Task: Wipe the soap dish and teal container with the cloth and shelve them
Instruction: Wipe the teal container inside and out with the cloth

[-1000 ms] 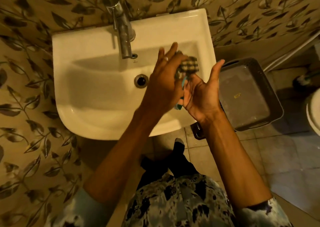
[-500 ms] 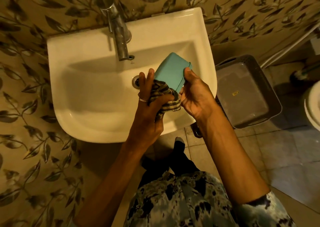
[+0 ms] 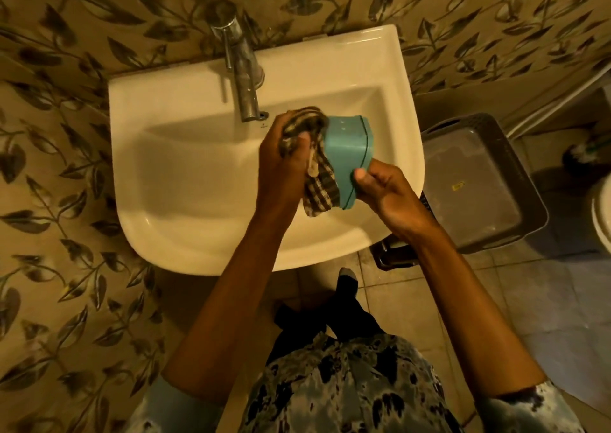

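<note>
Over the white ceramic basin (image 3: 205, 181), right side: your right hand (image 3: 390, 194) grips the teal plastic container (image 3: 347, 148); your left hand (image 3: 281, 168) clutches the checked cloth (image 3: 317, 184), wiping. Shelving not yet done; soap dish, shelf unseen.

Hanging over the sink (image 3: 198, 181), just in front of the tap (image 3: 243, 79): container (image 3: 350, 155) sitting between right hand (image 3: 390, 194) fingers at its right and left hand (image 3: 281, 168) fingers at its left. Cloth (image 3: 317, 181) lying bunched under left fingers, pressing against the container's left side. Bin (image 3: 529, 181) standing right of the right fingers, beside the sink.
</note>
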Demonstrator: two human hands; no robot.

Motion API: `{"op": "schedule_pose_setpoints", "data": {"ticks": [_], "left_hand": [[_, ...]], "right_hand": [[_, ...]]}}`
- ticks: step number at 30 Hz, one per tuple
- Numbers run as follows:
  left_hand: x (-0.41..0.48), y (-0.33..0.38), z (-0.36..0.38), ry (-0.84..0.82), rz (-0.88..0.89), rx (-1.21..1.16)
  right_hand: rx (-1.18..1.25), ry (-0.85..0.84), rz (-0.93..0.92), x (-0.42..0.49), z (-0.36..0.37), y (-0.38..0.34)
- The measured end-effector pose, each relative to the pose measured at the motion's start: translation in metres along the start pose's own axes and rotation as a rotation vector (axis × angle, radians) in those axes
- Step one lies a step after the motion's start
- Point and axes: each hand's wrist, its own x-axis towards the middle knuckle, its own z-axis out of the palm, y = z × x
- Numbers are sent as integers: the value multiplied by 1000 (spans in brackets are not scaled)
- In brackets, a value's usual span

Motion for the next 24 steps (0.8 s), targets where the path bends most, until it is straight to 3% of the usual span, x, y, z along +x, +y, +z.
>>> {"op": "schedule_pose_setpoints", "data": {"ticks": [3,6,10,13,16,19,22,24], "left_hand": [[-15,-13,-8,15,-96,-195],[-39,-22,-6,17,-116,-222],[-69,-23,7,46,179,-20],[-81,-21,13,3,434,245],[-91,-11,20,-56,402,339],[-85,8,25,3,327,417],[-52,18,19,114,144,436],[-27,15,12,86,-4,372]], "right_hand": [[-108,-70,-95,-8,-9,3],[-154,-118,-123,-9,-12,2],[-54,-41,-122,-13,11,2],[52,161,-159,-19,37,3],[221,398,-147,-23,53,4],[207,573,-233,-18,59,0],[240,669,-214,-10,55,-5],[208,712,-156,-6,48,-3]]}}
